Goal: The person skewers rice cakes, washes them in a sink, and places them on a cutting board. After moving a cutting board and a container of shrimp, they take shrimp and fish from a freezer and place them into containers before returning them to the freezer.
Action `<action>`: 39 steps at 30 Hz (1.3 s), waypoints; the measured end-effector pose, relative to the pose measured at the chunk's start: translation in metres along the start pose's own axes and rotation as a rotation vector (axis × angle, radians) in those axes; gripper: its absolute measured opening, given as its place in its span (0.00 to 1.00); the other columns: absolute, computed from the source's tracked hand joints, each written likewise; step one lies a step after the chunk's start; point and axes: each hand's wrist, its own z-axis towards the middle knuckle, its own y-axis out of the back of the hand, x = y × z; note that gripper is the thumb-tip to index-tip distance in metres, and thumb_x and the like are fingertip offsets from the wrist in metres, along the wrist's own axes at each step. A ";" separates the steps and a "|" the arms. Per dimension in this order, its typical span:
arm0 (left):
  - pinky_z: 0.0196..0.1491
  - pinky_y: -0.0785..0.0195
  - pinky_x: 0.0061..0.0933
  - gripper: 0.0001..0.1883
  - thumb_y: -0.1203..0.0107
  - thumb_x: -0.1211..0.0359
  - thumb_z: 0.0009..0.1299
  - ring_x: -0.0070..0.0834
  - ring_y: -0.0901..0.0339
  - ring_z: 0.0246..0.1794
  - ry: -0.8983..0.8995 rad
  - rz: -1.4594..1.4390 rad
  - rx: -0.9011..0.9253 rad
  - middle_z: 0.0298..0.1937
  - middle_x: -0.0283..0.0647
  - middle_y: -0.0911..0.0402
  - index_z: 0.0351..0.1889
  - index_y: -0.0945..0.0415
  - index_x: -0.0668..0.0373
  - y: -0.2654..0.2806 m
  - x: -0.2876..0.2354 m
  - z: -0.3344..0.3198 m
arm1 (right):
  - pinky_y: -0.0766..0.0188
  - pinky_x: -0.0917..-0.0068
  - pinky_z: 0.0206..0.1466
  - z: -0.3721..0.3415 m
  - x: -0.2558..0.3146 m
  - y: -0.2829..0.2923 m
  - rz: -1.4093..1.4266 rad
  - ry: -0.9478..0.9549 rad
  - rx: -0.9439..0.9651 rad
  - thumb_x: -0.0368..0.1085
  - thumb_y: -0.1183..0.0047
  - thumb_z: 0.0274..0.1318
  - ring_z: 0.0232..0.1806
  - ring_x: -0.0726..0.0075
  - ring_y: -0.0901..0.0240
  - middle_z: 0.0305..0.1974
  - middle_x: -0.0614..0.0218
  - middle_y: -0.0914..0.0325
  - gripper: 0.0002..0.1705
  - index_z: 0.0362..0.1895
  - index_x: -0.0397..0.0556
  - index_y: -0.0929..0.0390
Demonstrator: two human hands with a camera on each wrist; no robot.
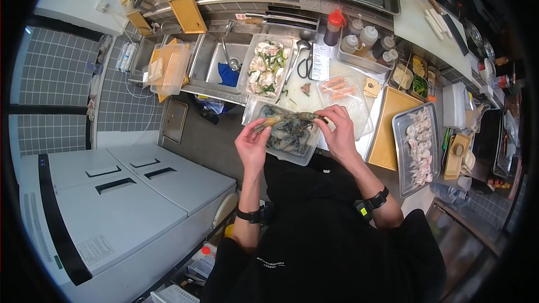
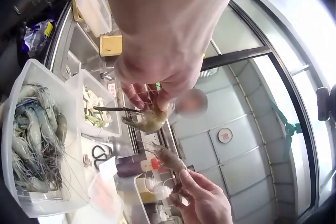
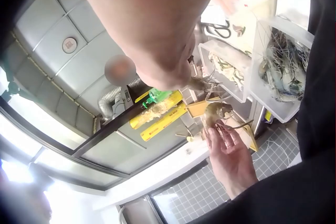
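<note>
Above a clear bin of raw prawns [image 1: 289, 140], each hand pinches a prawn. The left hand [image 1: 252, 143] holds one prawn [image 1: 274, 120] at the left; in the left wrist view this prawn [image 2: 151, 121] hangs curved below the fingers. From the right, the right hand [image 1: 339, 133] grips another prawn [image 1: 306, 116] between thumb and fingers; the left wrist view shows that prawn [image 2: 169, 158] fairly straight. In the head view the prawns' front ends meet or overlap; the left wrist view shows the bodies apart. The bin [image 2: 73, 203] holds many grey-blue prawns with long feelers.
Behind the bin stands a container of pale pieces with greens [image 1: 269, 70]. Scissors [image 1: 305, 68] and a ladle [image 1: 302, 46] lie beside it. A clear lid [image 1: 359, 118] is to the right, then a wooden board [image 1: 390, 129] and a tray of pale pieces [image 1: 415, 146]. Sauce bottles [image 1: 369, 35] stand behind.
</note>
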 end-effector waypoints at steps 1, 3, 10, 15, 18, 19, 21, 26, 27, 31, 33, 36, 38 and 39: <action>0.56 0.21 0.22 0.18 0.36 0.85 0.73 0.24 0.14 0.54 0.000 0.000 0.001 0.56 0.44 0.13 0.61 0.19 0.72 0.000 0.000 0.000 | 0.23 0.61 0.49 -0.001 -0.003 -0.001 0.093 -0.074 0.027 0.30 0.30 0.61 0.42 0.55 0.21 0.38 0.60 0.17 0.11 0.46 0.41 0.12; 0.59 0.22 0.24 0.17 0.36 0.83 0.75 0.25 0.15 0.55 0.025 -0.036 0.017 0.55 0.44 0.13 0.61 0.19 0.72 0.001 0.001 0.000 | 0.23 0.65 0.48 -0.006 -0.011 -0.006 0.184 -0.149 0.055 0.30 0.29 0.61 0.41 0.61 0.20 0.38 0.61 0.16 0.11 0.46 0.41 0.12; 0.63 0.18 0.43 0.13 0.39 0.73 0.81 0.35 0.18 0.64 0.372 -0.481 0.252 0.73 0.43 0.21 0.62 0.18 0.64 0.005 0.016 -0.011 | 0.22 0.77 0.49 -0.026 -0.022 -0.027 0.778 -0.597 0.262 0.31 0.32 0.69 0.41 0.79 0.19 0.42 0.68 0.11 0.11 0.51 0.40 0.13; 0.62 0.16 0.42 0.12 0.41 0.73 0.83 0.36 0.16 0.62 0.425 -0.536 0.169 0.70 0.47 0.19 0.61 0.20 0.66 0.024 0.037 -0.025 | 0.22 0.78 0.50 -0.033 -0.016 -0.047 0.791 -0.723 0.514 0.33 0.35 0.72 0.42 0.78 0.17 0.42 0.69 0.11 0.12 0.54 0.41 0.13; 0.63 0.17 0.42 0.12 0.42 0.72 0.83 0.37 0.15 0.61 0.476 -0.598 0.108 0.65 0.51 0.17 0.61 0.22 0.66 0.052 0.046 -0.029 | 0.22 0.78 0.51 -0.027 -0.008 -0.059 0.717 -0.752 0.690 0.37 0.38 0.76 0.45 0.77 0.16 0.43 0.68 0.11 0.12 0.55 0.42 0.14; 0.63 0.17 0.42 0.12 0.42 0.72 0.83 0.37 0.15 0.61 0.474 -0.599 0.088 0.65 0.51 0.17 0.61 0.22 0.66 0.062 0.046 -0.027 | 0.22 0.78 0.51 -0.025 -0.005 -0.063 0.719 -0.755 0.709 0.37 0.38 0.76 0.45 0.77 0.16 0.43 0.68 0.11 0.12 0.55 0.42 0.14; 0.65 0.18 0.42 0.12 0.43 0.72 0.84 0.38 0.16 0.61 0.410 -0.671 -0.080 0.64 0.51 0.16 0.61 0.22 0.66 0.086 0.049 -0.022 | 0.22 0.76 0.52 -0.021 0.000 -0.070 0.731 -0.758 0.726 0.38 0.42 0.77 0.47 0.76 0.16 0.46 0.67 0.11 0.13 0.55 0.43 0.15; 0.68 0.19 0.43 0.12 0.43 0.72 0.84 0.37 0.16 0.61 0.306 -0.708 -0.404 0.61 0.47 0.16 0.62 0.22 0.64 0.182 0.077 0.009 | 0.22 0.76 0.50 -0.019 -0.026 -0.081 0.666 -0.798 0.707 0.36 0.44 0.78 0.43 0.77 0.17 0.44 0.67 0.11 0.12 0.55 0.44 0.15; 0.68 0.20 0.42 0.13 0.42 0.71 0.84 0.36 0.17 0.61 0.277 -0.694 -0.457 0.61 0.45 0.16 0.63 0.23 0.64 0.203 0.083 0.018 | 0.22 0.76 0.49 -0.017 -0.030 -0.082 0.652 -0.821 0.690 0.35 0.45 0.78 0.42 0.77 0.17 0.43 0.67 0.11 0.11 0.54 0.43 0.15; 0.69 0.20 0.41 0.16 0.40 0.70 0.83 0.35 0.17 0.59 0.199 -0.622 -0.638 0.61 0.44 0.18 0.64 0.24 0.66 0.283 0.108 0.075 | 0.22 0.76 0.47 -0.007 -0.038 -0.077 0.533 -0.884 0.601 0.33 0.46 0.78 0.40 0.77 0.18 0.41 0.67 0.11 0.10 0.54 0.43 0.16; 0.67 0.18 0.40 0.16 0.39 0.70 0.83 0.36 0.16 0.59 0.177 -0.571 -0.688 0.62 0.45 0.18 0.63 0.24 0.68 0.318 0.115 0.110 | 0.22 0.76 0.46 -0.005 -0.045 -0.075 0.477 -0.915 0.569 0.33 0.47 0.78 0.40 0.77 0.18 0.41 0.67 0.11 0.11 0.54 0.43 0.16; 0.57 0.12 0.34 0.14 0.38 0.70 0.82 0.36 0.13 0.55 0.151 -0.446 -0.709 0.57 0.47 0.15 0.60 0.23 0.69 0.392 0.166 0.176 | 0.22 0.75 0.46 -0.012 -0.037 -0.069 0.339 -0.967 0.463 0.34 0.47 0.79 0.39 0.77 0.18 0.41 0.66 0.11 0.11 0.54 0.42 0.16; 0.53 0.11 0.32 0.13 0.39 0.68 0.82 0.35 0.13 0.53 0.175 -0.436 -0.697 0.56 0.48 0.14 0.58 0.21 0.68 0.450 0.212 0.236 | 0.21 0.74 0.45 -0.024 -0.039 -0.064 0.231 -0.964 0.421 0.34 0.47 0.79 0.38 0.76 0.19 0.40 0.65 0.12 0.11 0.53 0.40 0.17; 0.53 0.12 0.32 0.17 0.41 0.68 0.83 0.35 0.13 0.54 0.186 -0.400 -0.645 0.58 0.48 0.14 0.63 0.23 0.69 0.469 0.227 0.269 | 0.21 0.74 0.45 -0.028 -0.038 -0.063 0.194 -0.992 0.380 0.34 0.47 0.79 0.38 0.76 0.19 0.40 0.65 0.12 0.11 0.53 0.40 0.17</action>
